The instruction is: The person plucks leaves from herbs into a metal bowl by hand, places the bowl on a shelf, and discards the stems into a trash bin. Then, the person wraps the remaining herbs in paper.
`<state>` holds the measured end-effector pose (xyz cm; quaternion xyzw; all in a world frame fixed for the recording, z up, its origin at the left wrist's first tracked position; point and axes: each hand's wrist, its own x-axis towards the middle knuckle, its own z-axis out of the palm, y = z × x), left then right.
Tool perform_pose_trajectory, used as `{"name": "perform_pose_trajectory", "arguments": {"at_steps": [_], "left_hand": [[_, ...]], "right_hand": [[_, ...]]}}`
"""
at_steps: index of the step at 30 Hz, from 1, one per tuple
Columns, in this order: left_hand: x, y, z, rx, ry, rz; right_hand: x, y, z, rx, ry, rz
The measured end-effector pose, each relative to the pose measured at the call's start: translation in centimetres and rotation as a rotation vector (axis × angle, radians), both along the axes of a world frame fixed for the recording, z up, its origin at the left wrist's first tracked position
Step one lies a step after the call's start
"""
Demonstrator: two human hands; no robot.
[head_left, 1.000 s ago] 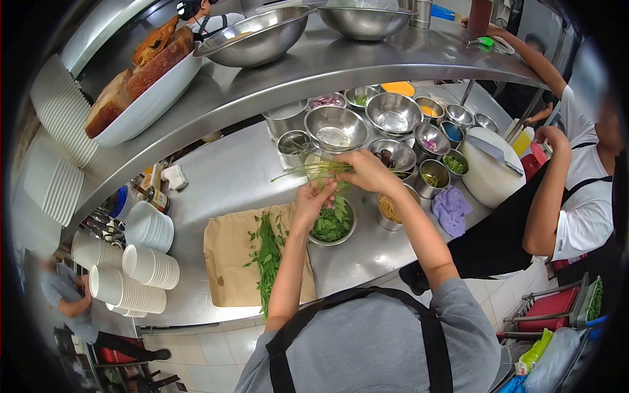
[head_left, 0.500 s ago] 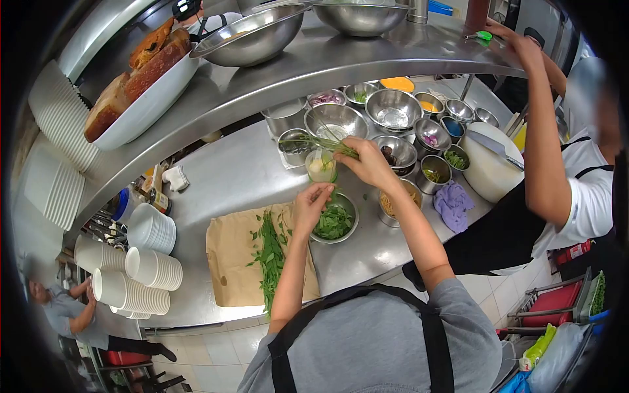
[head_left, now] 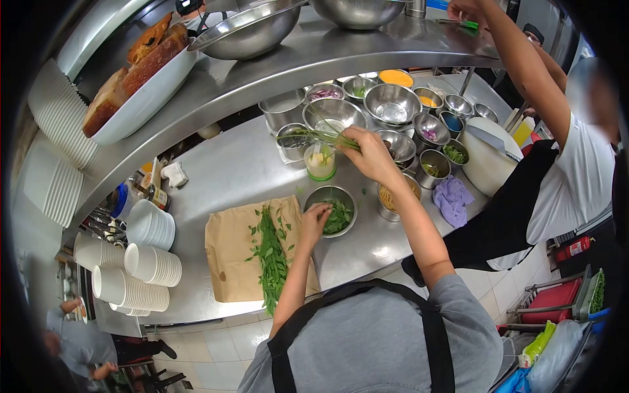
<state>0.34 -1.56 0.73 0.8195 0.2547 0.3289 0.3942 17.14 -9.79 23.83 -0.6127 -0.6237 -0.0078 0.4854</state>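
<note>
My right hand [head_left: 368, 156] is closed around a small bunch of thin green herb stems [head_left: 321, 136], whose bare ends point left above the metal bowls. Over the left rim of a steel bowl [head_left: 354, 213], my left hand [head_left: 315, 221] has its fingers pinched together at the green leaves [head_left: 339, 216] inside. Left of that hand, a bundle of leafy green sprigs [head_left: 270, 255] lies on brown paper [head_left: 226, 255]. A clear container [head_left: 320, 166] with pale contents and a green base stands just beyond the leaf bowl.
Several steel bowls [head_left: 393, 105] of ingredients line the back. A knife [head_left: 488, 139] rests on a round white block [head_left: 488, 164]. A purple cloth [head_left: 452, 202] lies at right, near a co-worker [head_left: 567, 183]. White bowls [head_left: 152, 265] are stacked at left. A steel shelf [head_left: 314, 69] crosses above.
My left hand has come down from beside the clear container to the leaf bowl. My right hand keeps the stems nearly in place. The co-worker's hand has moved left along the shelf.
</note>
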Motion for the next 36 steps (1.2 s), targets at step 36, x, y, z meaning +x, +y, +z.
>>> {"name": "perform_pose_trajectory", "arguments": {"at_steps": [36], "left_hand": [[-9.3,-3.7,5.5,-0.109,0.063,0.372]], "right_hand": [[-3.0,-3.4,-7.1,-0.329,0.761,0.086]]}}
